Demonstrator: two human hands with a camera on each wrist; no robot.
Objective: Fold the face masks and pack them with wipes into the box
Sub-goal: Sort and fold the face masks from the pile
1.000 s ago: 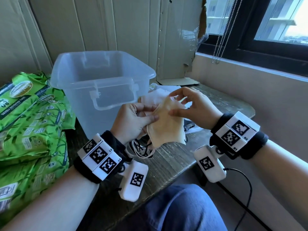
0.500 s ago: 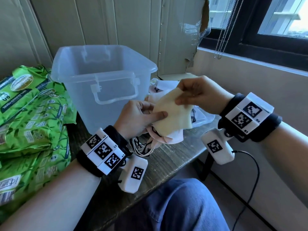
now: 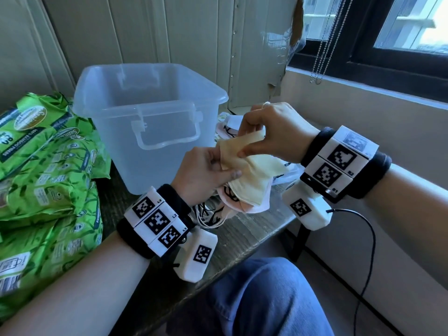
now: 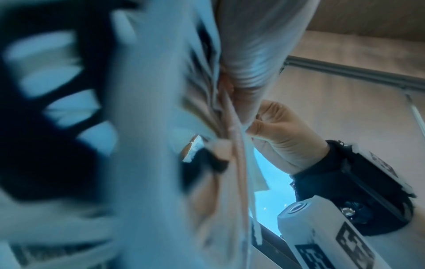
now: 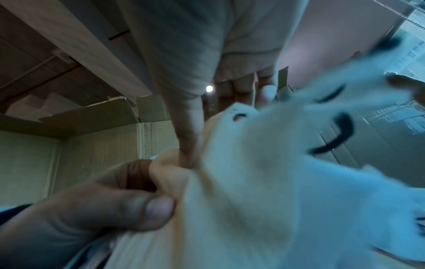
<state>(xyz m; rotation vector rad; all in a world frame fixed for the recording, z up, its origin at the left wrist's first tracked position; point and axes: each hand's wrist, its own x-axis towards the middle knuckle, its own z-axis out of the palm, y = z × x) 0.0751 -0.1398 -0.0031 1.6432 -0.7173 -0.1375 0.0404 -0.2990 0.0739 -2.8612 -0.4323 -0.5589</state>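
Left hand: I'm seeing my left hand (image 3: 203,170) gripping the yellow face mask (image 3: 252,175), fingers curled on its near end.
Right hand: my right hand (image 3: 271,132) is pinching its upper edge.
Mask: hanging above the table (image 3: 242,234), beside the clear plastic box (image 3: 145,112).
Wipes: green wipes packs (image 3: 46,161) lying left of the box.

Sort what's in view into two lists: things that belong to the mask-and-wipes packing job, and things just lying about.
Part of the job:
- yellow mask, pinched by left hand and right hand
- pink mask under it
- more masks behind
- green wipes packs
- clear plastic box

Just lying about:
- blind's bead chain
- black cable
- torn cardboard
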